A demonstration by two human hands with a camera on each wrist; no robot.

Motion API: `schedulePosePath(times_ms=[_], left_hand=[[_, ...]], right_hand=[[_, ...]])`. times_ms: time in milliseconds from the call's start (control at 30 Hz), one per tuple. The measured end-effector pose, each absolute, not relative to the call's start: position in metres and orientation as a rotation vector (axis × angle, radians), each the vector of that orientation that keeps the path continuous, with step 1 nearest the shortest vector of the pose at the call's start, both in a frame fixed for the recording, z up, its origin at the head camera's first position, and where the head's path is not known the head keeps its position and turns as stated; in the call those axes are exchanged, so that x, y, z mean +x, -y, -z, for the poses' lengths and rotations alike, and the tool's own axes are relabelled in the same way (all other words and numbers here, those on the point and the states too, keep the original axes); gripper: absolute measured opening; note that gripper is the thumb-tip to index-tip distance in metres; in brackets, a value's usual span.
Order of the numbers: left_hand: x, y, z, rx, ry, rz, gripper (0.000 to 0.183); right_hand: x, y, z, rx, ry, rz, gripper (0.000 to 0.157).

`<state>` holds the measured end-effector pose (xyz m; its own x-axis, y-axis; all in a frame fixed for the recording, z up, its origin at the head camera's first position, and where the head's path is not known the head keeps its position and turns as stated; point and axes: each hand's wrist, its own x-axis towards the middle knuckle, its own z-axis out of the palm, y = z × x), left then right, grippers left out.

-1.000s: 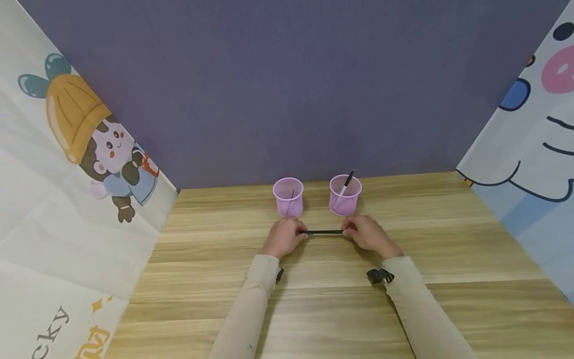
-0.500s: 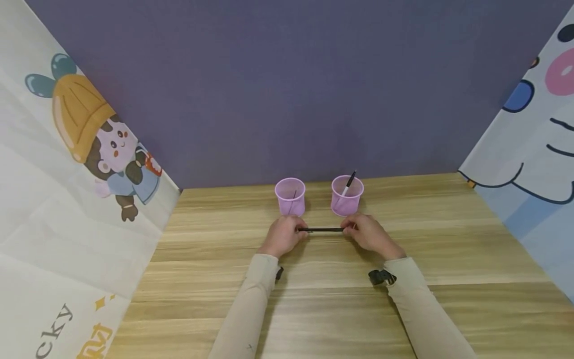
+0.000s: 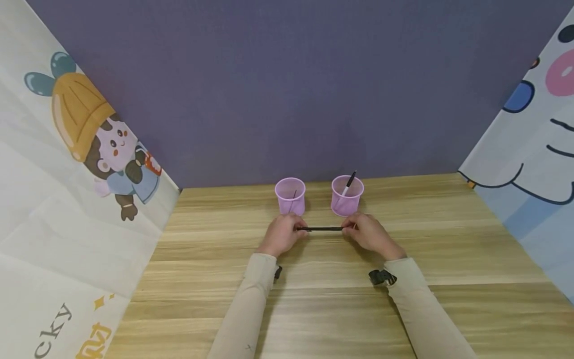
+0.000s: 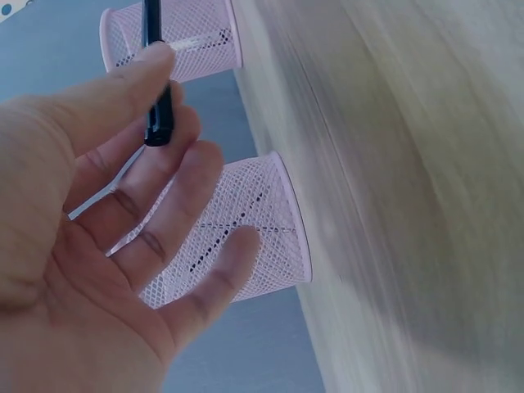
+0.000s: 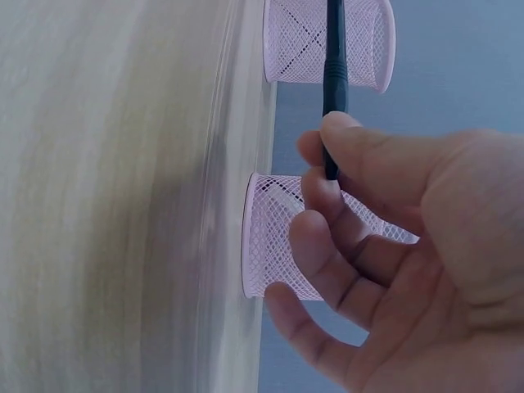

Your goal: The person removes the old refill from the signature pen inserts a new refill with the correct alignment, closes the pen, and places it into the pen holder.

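Note:
A slim black pen (image 3: 325, 229) is held level between both hands, just in front of two pink mesh cups. My left hand (image 3: 282, 234) pinches one end between thumb and forefinger; in the left wrist view its other fingers are spread below the pen's blunt end (image 4: 160, 123). The opposite, tapered end (image 5: 334, 90) is pinched by thumb and fingertips of my right hand (image 3: 368, 234). Behind the left hand stands the left cup (image 3: 289, 205), with a thin dark line inside whose nature I cannot tell. A black-and-white pen (image 3: 347, 184) leans in the right cup (image 3: 344, 205).
Both cups stand upright near the back edge of the wood-grain table (image 3: 323, 319). A dark purple-grey panel (image 3: 314, 89) rises behind it. Cartoon-printed sheets flank the table at left (image 3: 58, 239) and right (image 3: 538, 219).
Over the second, the head view has shifted slightly. Both hands keep their pinch on the black pen, which sits marginally higher in the picture.

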<state>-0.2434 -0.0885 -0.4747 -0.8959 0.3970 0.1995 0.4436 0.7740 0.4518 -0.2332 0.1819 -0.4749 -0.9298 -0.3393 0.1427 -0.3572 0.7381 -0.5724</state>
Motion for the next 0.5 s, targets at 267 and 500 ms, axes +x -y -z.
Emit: schedulePosePath(times_ms=[267, 500], left_hand=[[-0.2434, 0.0892, 0.4747, -0.711, 2.858, 0.809, 0.011], [-0.2434, 0.0892, 0.4747, -0.724, 2.840, 0.807, 0.010]], right_hand=[[-0.2320, -0.1823, 0.4746, 0.572, 2.905, -0.954, 0.005], [-0.2336, -0.1826, 0.4748, 0.548, 2.910, -0.925, 0.005]])
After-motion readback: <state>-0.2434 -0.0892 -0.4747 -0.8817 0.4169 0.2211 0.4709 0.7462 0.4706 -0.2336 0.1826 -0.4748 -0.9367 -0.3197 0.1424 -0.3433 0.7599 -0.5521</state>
